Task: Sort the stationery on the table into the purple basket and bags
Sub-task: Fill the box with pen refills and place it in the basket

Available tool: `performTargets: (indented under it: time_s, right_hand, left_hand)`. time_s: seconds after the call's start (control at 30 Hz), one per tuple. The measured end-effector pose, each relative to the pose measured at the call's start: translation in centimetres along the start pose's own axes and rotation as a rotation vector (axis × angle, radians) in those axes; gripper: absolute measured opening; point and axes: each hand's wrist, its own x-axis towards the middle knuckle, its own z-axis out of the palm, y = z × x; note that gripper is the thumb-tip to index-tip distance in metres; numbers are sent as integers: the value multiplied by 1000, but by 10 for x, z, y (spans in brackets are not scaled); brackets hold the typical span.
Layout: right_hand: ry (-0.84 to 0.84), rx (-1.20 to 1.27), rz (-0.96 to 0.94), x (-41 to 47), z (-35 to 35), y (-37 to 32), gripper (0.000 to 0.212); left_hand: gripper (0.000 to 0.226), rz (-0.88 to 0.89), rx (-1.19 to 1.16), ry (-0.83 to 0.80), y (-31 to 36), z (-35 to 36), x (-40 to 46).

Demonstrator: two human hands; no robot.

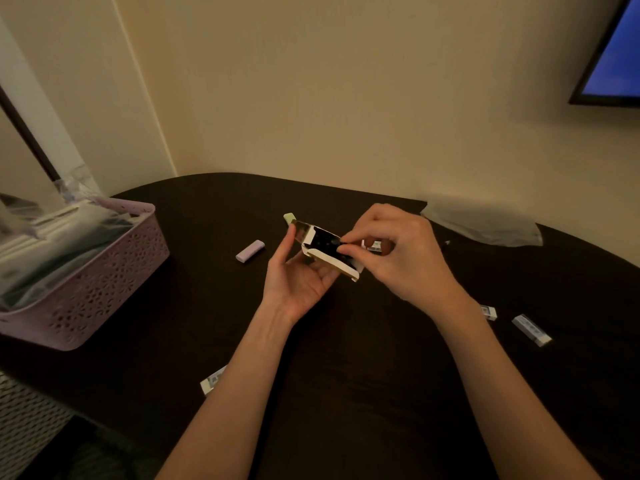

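Table (346,375): dark, everything placed relative to the small box at its middle. Purple basket (104,271) sits well left of box, already stuffed w/ clear bags; a clear bag (485,223) lies right of box, beyond it.

Left hand (298,282) cradles the small box (329,251) from below, fingers loosely curled round it, flap end open. Right hand (401,251) pinches at box's open top w/ thumb + forefinger.

Loose erasers: 1 wrapped eraser (531,330) well right of box, nearer me; lilac eraser (250,251) just left of box; green eraser (289,217) right behind it.

Risks: flaps loose, so tilting box could spill contents; cardboard may tear if pinch pulls hard; forearms could sweep near erasers off edge.
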Motion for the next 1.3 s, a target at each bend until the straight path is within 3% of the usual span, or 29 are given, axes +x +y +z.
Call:
performTargets:
  time_s: [0.13,0.63,0.77,0.87,0.93,1.03,1.13,1.2,1.3]
  right_hand:
    - [-3,99,100,1,-1,2,7]
    - [5,-5,239,-1,7,12,9]
    - [-22,214,284,0,-1,16,5]
    - [84,308,399,0,-8,38,6]
    - [107,174,519,-6,-6,65,14]
    - [-167,-213,673,-15,0,103,43]
    - [-476,-331,723,-19,6,118,62]
    - [-539,-400,715,-19,10,123,61]
    - [-479,-474,706,-20,12,128,56]
  left_hand:
    - [64,2,6,10,0,0,0]
    - [73,-5,5,57,-2,-5,6]
    - [73,14,13,76,-2,-6,7]
    - [71,30,-13,119,-1,-3,4]
    - [72,30,-18,135,-1,-1,1]
    - [74,30,-32,129,-1,2,-1]
    - [74,28,-2,127,-1,3,-1]
    - [73,27,8,128,-1,4,-1]
    - [71,28,18,119,0,6,-1]
